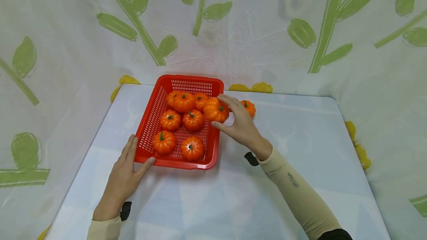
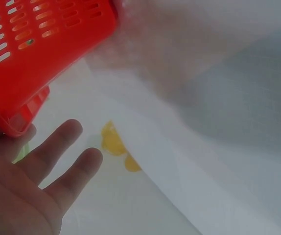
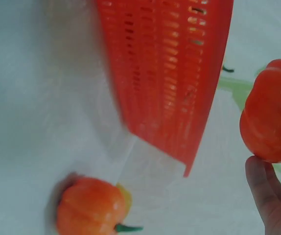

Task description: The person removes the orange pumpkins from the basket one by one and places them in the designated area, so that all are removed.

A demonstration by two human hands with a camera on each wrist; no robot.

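Observation:
Over the right rim of a red plastic basket (image 1: 213, 160), my right hand (image 1: 241, 123) grips a small orange pumpkin (image 1: 216, 110) between thumb and fingers. In the right wrist view the held pumpkin (image 3: 272, 112) appears above the basket's rim, with the fingers (image 3: 263, 186) against it. Several more pumpkins with green stems, such as the front-left one (image 1: 164, 142), lie inside the basket. My left hand (image 1: 123, 175) rests at the basket's front-left corner, thumb at the front rim. Its fingers (image 2: 57, 147) are extended and spread beside the corner in the left wrist view.
One more pumpkin (image 1: 248, 108) lies on the pale table (image 1: 293, 132), right of the basket and partly behind my right hand. A white curtain (image 1: 253, 40) printed with green leaves and yellow flowers rises behind the table's back edge.

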